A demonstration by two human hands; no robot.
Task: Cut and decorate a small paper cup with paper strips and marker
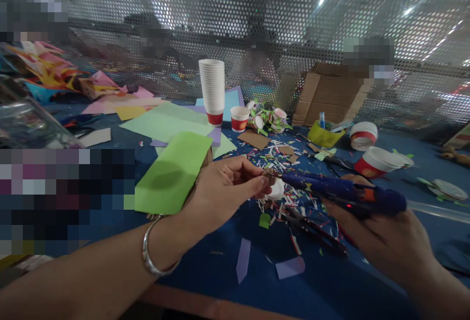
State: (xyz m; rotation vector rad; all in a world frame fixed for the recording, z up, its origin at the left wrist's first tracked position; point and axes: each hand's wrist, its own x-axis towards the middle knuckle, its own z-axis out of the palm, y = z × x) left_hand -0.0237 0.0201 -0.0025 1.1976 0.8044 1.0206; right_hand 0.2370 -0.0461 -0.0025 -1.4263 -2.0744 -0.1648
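Note:
My right hand (pixel 385 236) is wrapped around a blue hot glue gun (pixel 341 190), with a clear glue stick (pixel 440 210) trailing from its back end. Its nozzle points left and meets the fingertips of my left hand (pixel 235 183). Those fingers are pinched together at the nozzle; what lies between them is too small to make out. Just below the nozzle is a white round piece (pixel 276 190). Dark-handled scissors (pixel 316 229) lie on the blue table (pixel 205 271) under the glue gun, among paper scraps (pixel 264 220).
Behind my left hand lies a green paper sheet (pixel 176 173). Farther back stand a tall stack of paper cups (pixel 212 87), a single cup (pixel 240 119) and small paper turtles (pixel 270 116). On the right are a cut cup (pixel 374 162), a yellow holder (pixel 325 135) and cardboard (pixel 326 94).

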